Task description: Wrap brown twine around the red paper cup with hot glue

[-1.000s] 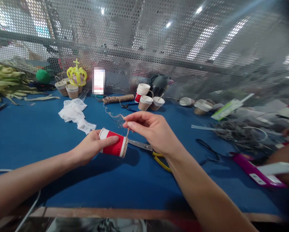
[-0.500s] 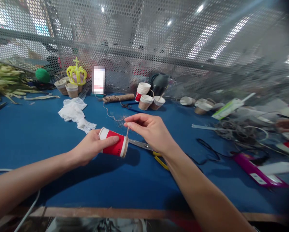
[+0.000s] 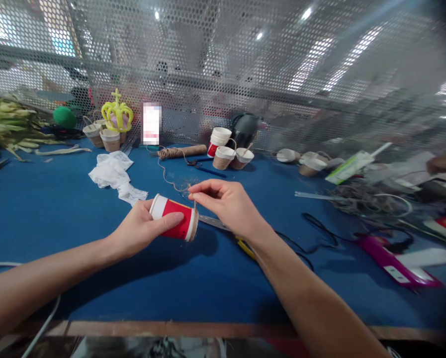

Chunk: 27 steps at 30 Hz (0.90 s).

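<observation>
My left hand (image 3: pixel 142 226) is wrapped round a red and white paper cup (image 3: pixel 177 219), tilted on its side above the table. Brown twine (image 3: pixel 195 223) covers the cup's right end. Thumb and fingertips of my right hand (image 3: pixel 223 199) pinch a strand of that twine (image 3: pixel 195 202) just above this end. The strand runs back toward a twine roll (image 3: pixel 181 151) lying behind, though where they join is hard to see. Scissors (image 3: pixel 215 223) with yellow handles lie on the table beneath my right wrist, partly hidden by it.
A white cloth (image 3: pixel 113 174) lies left of centre. Twine-covered cups (image 3: pixel 223 158) stand at the back, near pliers (image 3: pixel 208 168). A yellow crown (image 3: pixel 117 117) is at back left. Right are a purple packet (image 3: pixel 387 258), tangled cord (image 3: pixel 360 204) and another person's hand (image 3: pixel 442 163).
My right hand has come slightly down and left, closer to the cup's end, still pinching the twine. The cup has shifted slightly. The other person's hand at right has moved up.
</observation>
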Each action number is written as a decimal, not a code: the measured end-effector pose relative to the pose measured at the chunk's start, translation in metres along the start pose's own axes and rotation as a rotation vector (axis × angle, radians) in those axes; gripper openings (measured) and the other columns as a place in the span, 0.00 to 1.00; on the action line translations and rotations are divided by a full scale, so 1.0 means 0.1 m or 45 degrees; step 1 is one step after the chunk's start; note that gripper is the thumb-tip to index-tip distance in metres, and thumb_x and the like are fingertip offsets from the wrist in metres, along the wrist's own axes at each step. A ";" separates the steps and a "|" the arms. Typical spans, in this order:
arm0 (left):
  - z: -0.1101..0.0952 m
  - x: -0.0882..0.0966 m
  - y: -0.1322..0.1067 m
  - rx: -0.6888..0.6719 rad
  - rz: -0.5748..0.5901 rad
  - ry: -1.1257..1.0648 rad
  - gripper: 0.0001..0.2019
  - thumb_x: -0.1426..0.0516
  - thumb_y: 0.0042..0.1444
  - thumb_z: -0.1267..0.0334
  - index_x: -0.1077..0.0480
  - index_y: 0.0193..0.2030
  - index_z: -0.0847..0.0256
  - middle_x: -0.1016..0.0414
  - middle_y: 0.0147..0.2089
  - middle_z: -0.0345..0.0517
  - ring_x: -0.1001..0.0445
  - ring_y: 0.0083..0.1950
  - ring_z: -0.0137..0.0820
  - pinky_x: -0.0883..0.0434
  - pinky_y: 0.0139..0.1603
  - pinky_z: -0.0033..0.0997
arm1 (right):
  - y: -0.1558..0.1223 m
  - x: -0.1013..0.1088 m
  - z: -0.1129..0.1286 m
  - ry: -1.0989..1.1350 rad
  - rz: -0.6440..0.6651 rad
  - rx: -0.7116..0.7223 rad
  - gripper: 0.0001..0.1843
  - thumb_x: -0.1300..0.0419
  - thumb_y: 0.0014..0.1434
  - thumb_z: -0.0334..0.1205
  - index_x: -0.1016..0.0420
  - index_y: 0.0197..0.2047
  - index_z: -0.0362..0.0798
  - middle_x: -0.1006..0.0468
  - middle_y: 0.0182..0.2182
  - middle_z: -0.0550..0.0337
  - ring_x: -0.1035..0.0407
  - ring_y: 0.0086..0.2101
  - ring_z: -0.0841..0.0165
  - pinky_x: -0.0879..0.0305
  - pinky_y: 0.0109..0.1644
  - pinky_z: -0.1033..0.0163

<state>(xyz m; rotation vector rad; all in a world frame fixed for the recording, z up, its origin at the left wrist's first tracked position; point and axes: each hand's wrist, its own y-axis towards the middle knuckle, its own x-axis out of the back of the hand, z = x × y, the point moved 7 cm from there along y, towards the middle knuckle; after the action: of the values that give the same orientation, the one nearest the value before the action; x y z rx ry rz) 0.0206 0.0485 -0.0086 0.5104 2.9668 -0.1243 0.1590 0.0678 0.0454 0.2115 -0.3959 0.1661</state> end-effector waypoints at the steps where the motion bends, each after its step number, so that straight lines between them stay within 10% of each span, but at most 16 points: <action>1: 0.00 0.00 0.00 -0.006 0.002 0.003 0.13 0.37 0.43 0.57 0.29 0.30 0.66 0.25 0.26 0.41 0.31 0.25 0.24 0.33 0.28 0.23 | 0.00 0.00 0.00 -0.010 0.004 -0.010 0.05 0.40 0.49 0.33 0.25 0.32 0.45 0.21 0.30 0.59 0.27 0.33 0.69 0.31 0.41 0.62; 27: -0.04 0.00 -0.01 -0.048 -0.029 0.048 0.12 0.37 0.42 0.57 0.28 0.28 0.65 0.25 0.25 0.42 0.31 0.24 0.24 0.32 0.26 0.22 | -0.01 -0.03 0.00 0.004 0.017 -0.031 0.04 0.40 0.49 0.34 0.25 0.31 0.45 0.21 0.30 0.59 0.26 0.33 0.70 0.32 0.41 0.62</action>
<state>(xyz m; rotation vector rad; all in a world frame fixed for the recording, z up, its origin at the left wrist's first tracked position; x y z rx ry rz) 0.0198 0.0479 -0.0046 0.4802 3.0058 -0.0611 0.1566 0.0670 0.0441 0.1843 -0.3964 0.1748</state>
